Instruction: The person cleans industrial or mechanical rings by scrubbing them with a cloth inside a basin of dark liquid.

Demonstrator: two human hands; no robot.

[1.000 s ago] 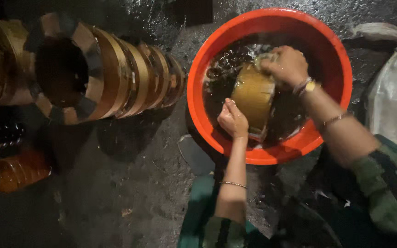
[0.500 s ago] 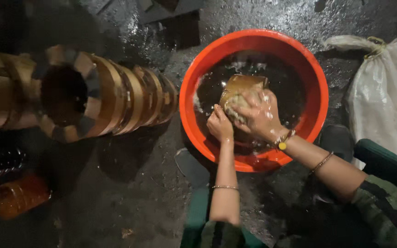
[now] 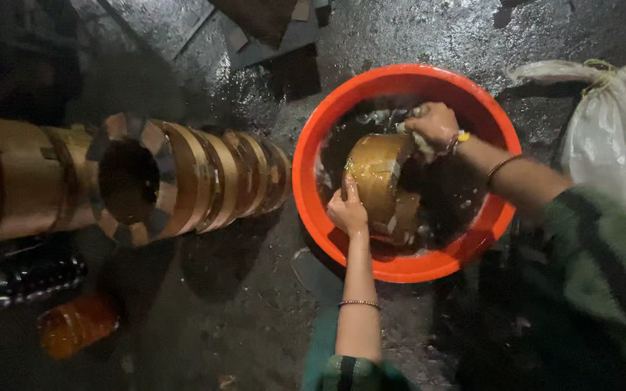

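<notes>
Two hands work on one round brass-coloured metal part (image 3: 380, 185) that stands partly sunk in dark water inside an orange plastic basin (image 3: 311, 190) on the wet concrete floor (image 3: 240, 318). The left hand (image 3: 347, 211) presses flat against the part's near lower rim, fingers spread over the metal, steadying it rather than gripping. The right hand (image 3: 435, 125) is closed around a pale rag (image 3: 420, 143) and holds it against the part's upper far edge.

The part looks like a thick, stiff ring or short drum, probably heavy for its size and slick with water, so the outer rim, where both hands already sit, seems the surest place to take hold. It stands on its edge, tilted; its short axis runs roughly across the basin from left to right, with a broad curved face turned up toward the camera.

To the left, well apart from the basin, a row of similar brass rings (image 3: 204, 177) lies on its side. An orange plastic bottle (image 3: 74, 326) lies nearer the bottom left, and a white sack (image 3: 617, 137) sits at the right.
</notes>
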